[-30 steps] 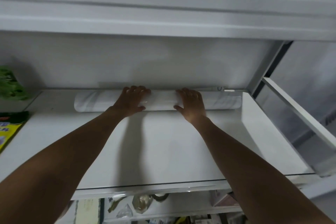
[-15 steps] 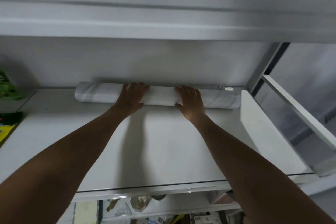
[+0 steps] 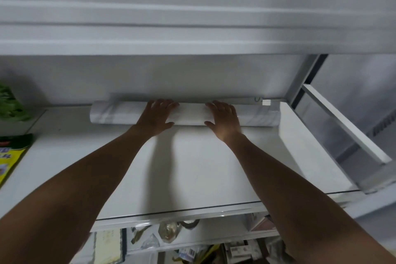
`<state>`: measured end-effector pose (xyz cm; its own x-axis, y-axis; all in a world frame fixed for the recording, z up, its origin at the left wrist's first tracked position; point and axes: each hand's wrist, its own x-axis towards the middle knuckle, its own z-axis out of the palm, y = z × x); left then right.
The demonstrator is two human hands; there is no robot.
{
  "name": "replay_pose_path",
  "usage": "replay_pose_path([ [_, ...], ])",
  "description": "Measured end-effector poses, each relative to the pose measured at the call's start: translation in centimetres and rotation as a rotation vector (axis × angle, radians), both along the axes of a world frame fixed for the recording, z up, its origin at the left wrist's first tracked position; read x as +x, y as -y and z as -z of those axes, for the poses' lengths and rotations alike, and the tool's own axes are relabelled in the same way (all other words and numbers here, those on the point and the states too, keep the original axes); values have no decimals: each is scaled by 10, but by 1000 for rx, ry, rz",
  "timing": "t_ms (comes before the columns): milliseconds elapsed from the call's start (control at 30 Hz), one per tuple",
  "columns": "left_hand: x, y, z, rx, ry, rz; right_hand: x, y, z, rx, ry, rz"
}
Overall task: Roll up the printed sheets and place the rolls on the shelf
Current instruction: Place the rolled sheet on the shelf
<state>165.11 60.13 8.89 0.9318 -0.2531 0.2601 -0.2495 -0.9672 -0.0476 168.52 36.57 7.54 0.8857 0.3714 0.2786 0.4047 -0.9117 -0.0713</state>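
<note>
The head-worn camera faces the shelf (image 3: 203, 167) from close at its front edge, looking slightly down.

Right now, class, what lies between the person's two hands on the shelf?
Only the uncovered middle of the rolled sheet, which spans from the left hand to the right hand; nothing else sits there. The head view shows it.

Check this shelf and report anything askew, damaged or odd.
Nothing stands out. The paper roll looks intact and lies on the shelf, roughly parallel to its back wall, with the left hand and right hand resting on it.
</note>
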Motion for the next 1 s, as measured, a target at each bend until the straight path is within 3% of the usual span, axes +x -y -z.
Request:
replay_pose_path([
  [1000,-54,44,-17,-113,27,127,-58,32,-20,11,51,5],
])
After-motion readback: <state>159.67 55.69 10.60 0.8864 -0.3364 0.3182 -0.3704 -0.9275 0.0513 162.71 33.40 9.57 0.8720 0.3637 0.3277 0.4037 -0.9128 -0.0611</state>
